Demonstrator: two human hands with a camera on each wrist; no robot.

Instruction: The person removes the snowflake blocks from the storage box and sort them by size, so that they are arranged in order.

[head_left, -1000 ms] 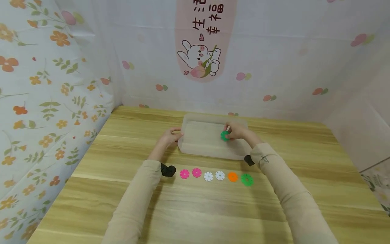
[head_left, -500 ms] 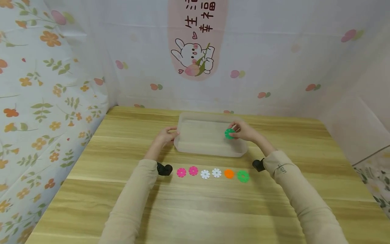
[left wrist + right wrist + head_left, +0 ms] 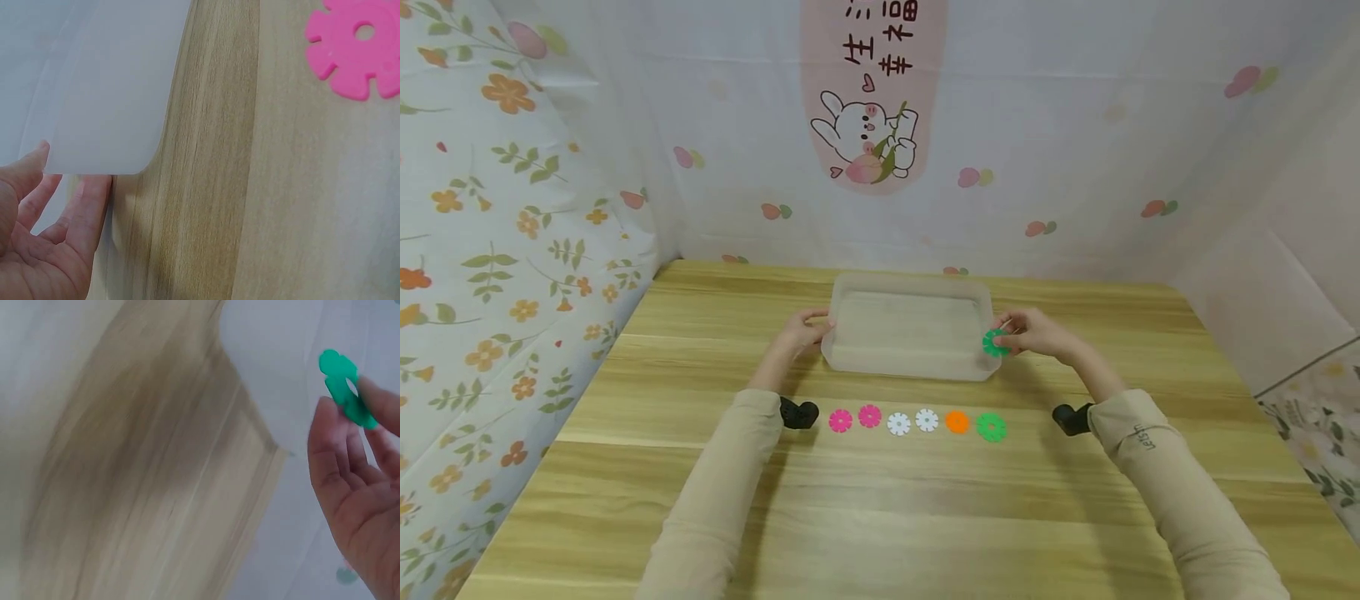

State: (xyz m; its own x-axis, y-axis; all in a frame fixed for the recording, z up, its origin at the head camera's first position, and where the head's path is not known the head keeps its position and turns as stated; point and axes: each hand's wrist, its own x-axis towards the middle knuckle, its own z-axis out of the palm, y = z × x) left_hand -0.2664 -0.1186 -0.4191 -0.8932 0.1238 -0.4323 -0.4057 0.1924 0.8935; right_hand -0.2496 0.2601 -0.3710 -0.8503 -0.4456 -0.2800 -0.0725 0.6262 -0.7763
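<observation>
A translucent white plastic tray (image 3: 910,365) stands toward the back of the table. My left hand (image 3: 802,335) holds its left end, thumb at the rim and fingers below, as the left wrist view shows. Between the thumb and fingers of my right hand (image 3: 1043,335) is a green notched snowflake disc (image 3: 347,394), pinched at the tray's right end. In front of the tray lies a row of similar discs: two pink ones, the left pink disc (image 3: 841,421) outermost, then two white ones with one white disc (image 3: 927,420) beside an orange disc (image 3: 957,422), and a larger green disc (image 3: 992,427).
Wood-grain table (image 3: 880,517) beneath everything. Patterned cloth (image 3: 737,167) hangs behind and at both sides. Each wrist carries a black camera mount; the left mount (image 3: 799,413) is near the left pink disc, the right mount (image 3: 1071,419) right of the row.
My right hand, with the green disc, has moved right from over the tray's inside to its right end. The left hand stays at the tray. The head view has shifted slightly.
</observation>
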